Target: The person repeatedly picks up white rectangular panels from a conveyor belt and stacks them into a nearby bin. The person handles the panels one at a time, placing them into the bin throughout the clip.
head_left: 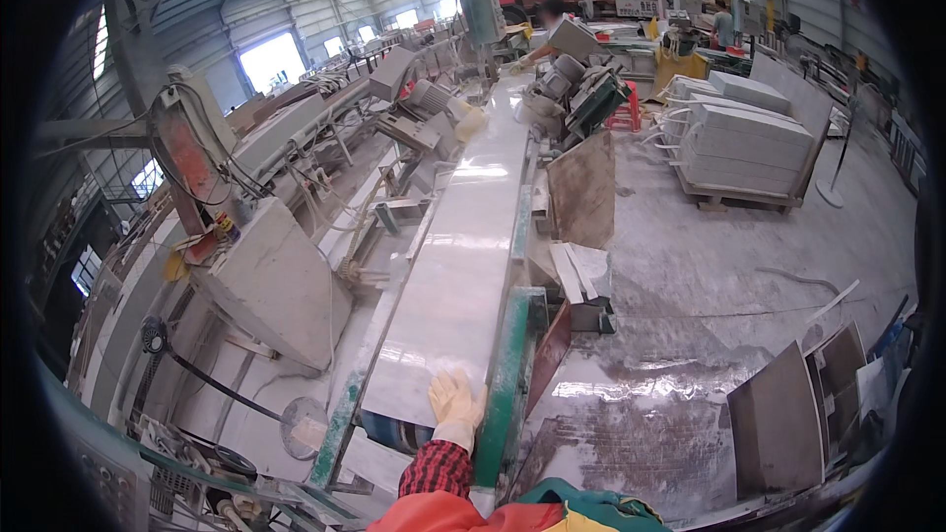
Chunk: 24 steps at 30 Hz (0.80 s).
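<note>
We keep our gloved hand (455, 402) spread flat on the long pale polished stone slab (463, 256), pressing evenly; other hand unseen

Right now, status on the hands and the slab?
Gloved hand flat on near end of long pale polished stone slab, on green-framed conveyor. Other hand unseen. Cutting machine beside far end.

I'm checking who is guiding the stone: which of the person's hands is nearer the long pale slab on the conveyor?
Most likely the right hand: gloved, it rests flat on the near end of the slab. The left hand is out of view.
</note>
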### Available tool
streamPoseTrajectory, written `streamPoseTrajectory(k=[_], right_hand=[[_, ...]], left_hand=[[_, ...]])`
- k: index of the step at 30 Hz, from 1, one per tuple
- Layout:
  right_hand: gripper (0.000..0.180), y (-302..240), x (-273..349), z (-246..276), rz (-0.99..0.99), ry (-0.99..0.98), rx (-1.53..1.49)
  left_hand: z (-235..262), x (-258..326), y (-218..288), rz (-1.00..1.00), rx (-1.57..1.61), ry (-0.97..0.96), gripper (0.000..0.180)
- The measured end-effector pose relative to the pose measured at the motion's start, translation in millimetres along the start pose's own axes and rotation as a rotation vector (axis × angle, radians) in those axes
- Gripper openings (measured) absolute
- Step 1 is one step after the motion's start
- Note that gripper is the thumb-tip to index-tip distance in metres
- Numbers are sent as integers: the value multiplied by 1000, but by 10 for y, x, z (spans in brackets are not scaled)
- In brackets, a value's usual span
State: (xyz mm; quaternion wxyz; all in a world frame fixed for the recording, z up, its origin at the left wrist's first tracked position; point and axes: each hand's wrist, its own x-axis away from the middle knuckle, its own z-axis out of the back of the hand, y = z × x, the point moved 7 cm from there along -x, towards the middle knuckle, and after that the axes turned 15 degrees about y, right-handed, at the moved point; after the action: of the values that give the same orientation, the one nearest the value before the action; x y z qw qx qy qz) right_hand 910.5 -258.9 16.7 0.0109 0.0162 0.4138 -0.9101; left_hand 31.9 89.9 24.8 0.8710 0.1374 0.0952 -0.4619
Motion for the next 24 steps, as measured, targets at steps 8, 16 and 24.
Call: streamPoseTrajectory(k=[8,16,24], right_hand=[[56,-2008,1868,-263,-451,-464,-660],[72,-2442,2704,-1647,-289,-859,-483],[79,-3129,4002,-2118,706,-1085,-629]], left_hand=[[-18,-99,-32,69,105,70,66],[323,65,2309,-126,1381,-397,51],[543,1279,3387,406,1552,-916,67]])
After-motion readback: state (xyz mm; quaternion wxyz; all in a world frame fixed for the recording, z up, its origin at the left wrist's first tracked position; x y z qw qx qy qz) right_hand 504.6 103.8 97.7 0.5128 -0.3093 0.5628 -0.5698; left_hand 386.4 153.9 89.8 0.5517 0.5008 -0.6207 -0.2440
